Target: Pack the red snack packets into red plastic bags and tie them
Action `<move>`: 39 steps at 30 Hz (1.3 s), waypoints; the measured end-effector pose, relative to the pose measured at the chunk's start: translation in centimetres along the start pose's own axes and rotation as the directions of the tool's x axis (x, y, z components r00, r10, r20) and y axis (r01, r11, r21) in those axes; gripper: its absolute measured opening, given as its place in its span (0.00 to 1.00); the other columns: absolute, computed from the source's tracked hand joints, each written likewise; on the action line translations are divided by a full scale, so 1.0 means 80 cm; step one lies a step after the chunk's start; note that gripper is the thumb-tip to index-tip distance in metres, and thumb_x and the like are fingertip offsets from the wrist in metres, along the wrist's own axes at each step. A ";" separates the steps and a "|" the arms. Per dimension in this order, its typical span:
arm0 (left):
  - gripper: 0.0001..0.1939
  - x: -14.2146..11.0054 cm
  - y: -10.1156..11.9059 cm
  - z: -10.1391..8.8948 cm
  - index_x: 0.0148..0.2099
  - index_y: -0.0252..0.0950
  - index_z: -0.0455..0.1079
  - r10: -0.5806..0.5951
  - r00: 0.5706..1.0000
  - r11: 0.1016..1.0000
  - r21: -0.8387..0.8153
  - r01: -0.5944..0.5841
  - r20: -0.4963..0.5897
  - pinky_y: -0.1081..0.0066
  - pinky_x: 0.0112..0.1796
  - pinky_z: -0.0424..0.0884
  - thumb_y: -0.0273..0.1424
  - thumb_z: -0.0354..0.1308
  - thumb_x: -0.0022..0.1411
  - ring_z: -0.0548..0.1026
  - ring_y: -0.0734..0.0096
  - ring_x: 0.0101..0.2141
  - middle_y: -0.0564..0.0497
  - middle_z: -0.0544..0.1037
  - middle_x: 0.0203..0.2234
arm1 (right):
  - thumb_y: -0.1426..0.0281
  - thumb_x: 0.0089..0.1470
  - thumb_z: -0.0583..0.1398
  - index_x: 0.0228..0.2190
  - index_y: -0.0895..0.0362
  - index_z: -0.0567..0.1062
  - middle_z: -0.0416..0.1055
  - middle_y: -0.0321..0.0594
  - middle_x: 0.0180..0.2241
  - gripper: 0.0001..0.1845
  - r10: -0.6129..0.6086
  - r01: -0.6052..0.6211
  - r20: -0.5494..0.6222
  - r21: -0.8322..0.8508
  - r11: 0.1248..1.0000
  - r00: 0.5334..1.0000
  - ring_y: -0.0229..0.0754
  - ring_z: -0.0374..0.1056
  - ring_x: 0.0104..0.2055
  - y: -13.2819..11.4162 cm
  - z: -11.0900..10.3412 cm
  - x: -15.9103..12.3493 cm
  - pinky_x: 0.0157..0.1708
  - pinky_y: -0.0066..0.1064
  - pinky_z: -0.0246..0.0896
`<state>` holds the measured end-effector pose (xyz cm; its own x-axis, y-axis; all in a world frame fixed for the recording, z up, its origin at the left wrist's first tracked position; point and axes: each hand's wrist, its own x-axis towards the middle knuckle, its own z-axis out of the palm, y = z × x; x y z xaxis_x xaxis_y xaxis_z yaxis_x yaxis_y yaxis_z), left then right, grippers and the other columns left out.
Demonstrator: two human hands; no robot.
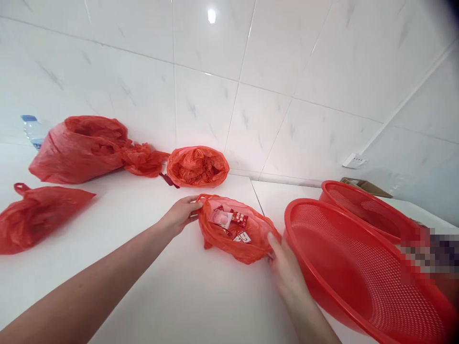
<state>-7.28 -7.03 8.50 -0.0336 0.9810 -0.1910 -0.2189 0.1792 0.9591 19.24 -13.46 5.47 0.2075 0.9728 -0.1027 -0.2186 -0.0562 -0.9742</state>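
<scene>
I see two hands on one red bag [229,246] in the middle of the frame. The left hand [181,213] pinches its left end. The right hand [285,267] grips its right end, thumb inside. The bag's mouth opens up, and its long way slants from upper left to lower right. A few small packets [222,219] lie inside, too piled up to count. Just behind is one round bag [199,183]. At the left are one big bag [64,157] and one looped bag [43,212], with one bottle [34,131] at upper left. Two red baskets [322,253] sit at the right.
</scene>
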 end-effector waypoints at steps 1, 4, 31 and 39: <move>0.21 0.001 0.017 0.007 0.46 0.33 0.70 0.052 0.998 0.998 -0.037 -0.051 0.039 0.70 0.36 0.69 0.31 0.64 0.48 0.74 0.71 0.34 0.46 0.76 0.38 | 0.60 0.43 0.65 0.46 0.54 0.73 0.74 0.43 0.45 0.27 0.048 -0.051 0.042 0.065 0.997 0.998 0.48 0.71 0.45 -0.008 0.008 0.013 0.39 0.36 0.67; 0.16 -0.003 0.076 0.033 0.42 0.33 0.72 0.261 0.964 0.960 -0.121 -0.252 0.057 0.73 0.32 0.69 0.26 0.64 0.48 0.73 0.75 0.28 0.49 0.76 0.31 | 0.68 0.37 0.68 0.36 0.55 0.76 0.76 0.38 0.35 0.19 0.086 -0.103 0.080 0.238 0.966 0.993 0.43 0.72 0.38 -0.043 0.034 0.039 0.36 0.32 0.67; 0.06 -0.058 0.142 0.010 0.32 0.40 0.71 0.749 0.655 0.353 0.777 -0.521 0.099 0.72 0.27 0.63 0.32 0.54 0.57 0.70 0.71 0.28 0.53 0.75 0.31 | 0.59 0.47 0.64 0.33 0.53 0.70 0.69 0.32 0.26 0.14 -0.297 0.279 0.000 0.339 0.899 0.955 0.36 0.68 0.30 -0.139 0.097 0.064 0.31 0.29 0.64; 0.08 -0.074 0.133 0.033 0.30 0.40 0.62 0.674 0.729 0.412 0.759 -0.505 0.118 0.74 0.20 0.56 0.34 0.50 0.61 0.62 0.75 0.21 0.57 0.67 0.20 | 0.49 0.54 0.55 0.37 0.57 0.74 0.53 0.27 0.15 0.24 -0.305 0.250 0.232 0.237 0.939 0.924 0.28 0.45 0.15 -0.132 0.137 0.041 0.14 0.23 0.41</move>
<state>-6.84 -10.75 20.41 -0.0566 0.8446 0.5324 0.6667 -0.3649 0.6499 11.78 -7.21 17.65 0.0368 0.9679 0.2487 -0.3795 0.2438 -0.8925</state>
